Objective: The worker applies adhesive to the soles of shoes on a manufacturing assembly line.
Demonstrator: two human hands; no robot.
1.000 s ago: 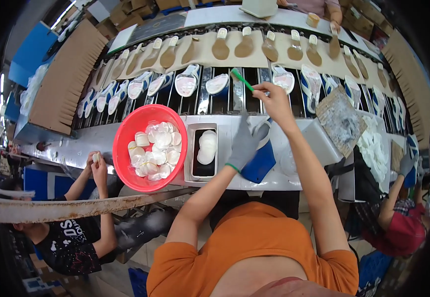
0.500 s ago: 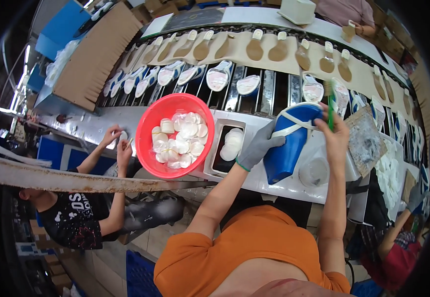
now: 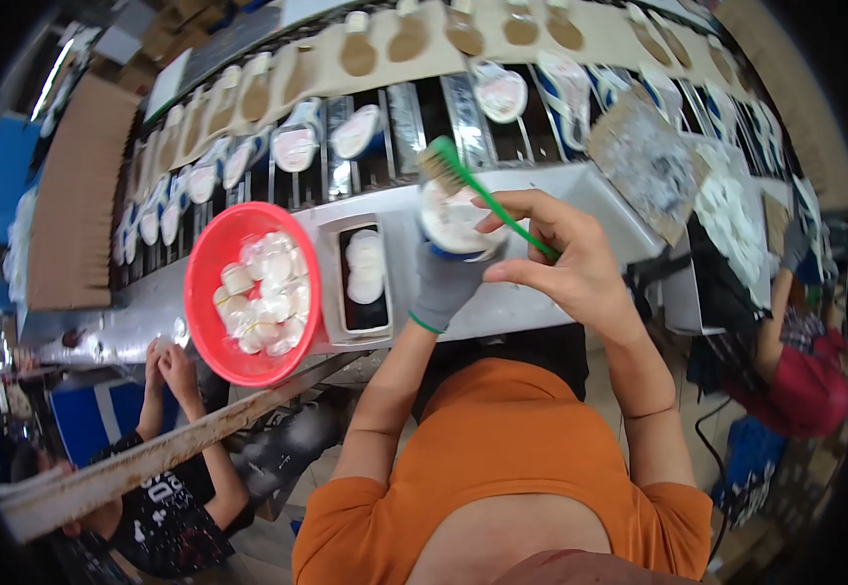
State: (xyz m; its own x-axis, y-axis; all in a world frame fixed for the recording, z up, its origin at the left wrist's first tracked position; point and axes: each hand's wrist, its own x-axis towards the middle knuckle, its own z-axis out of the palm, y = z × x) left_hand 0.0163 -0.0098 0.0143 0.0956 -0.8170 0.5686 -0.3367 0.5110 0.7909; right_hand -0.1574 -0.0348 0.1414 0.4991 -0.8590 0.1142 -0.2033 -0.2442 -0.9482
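My left hand point(image 3: 443, 285), in a grey glove, is closed around a blue shoe last point(image 3: 453, 222) fitted with a sandal upper. The last's whitish underside is turned up; its lower part is hidden in the glove. Bare and closed, my right hand point(image 3: 570, 255) pinches the green handle of a brush point(image 3: 482, 193). The brush's bristles hang just over the far end of the last; I cannot tell if they touch it. Left of the glove, a white tray point(image 3: 331, 283) holds a dark container with round white pads point(image 3: 365, 265).
A red basin point(image 3: 201, 292) of bagged white discs stands at the left. Beyond run rollers carrying shoe lasts point(image 3: 297, 146) and a belt with tan insoles point(image 3: 357, 49). A stained board point(image 3: 648, 161) and white pieces point(image 3: 733, 214) lie right. Co-workers sit at both sides.
The blue last has been turned over, from strap side showing to underside up, and brought left. My right hand has moved left with the brush, now tilted over the last. The view has shifted.
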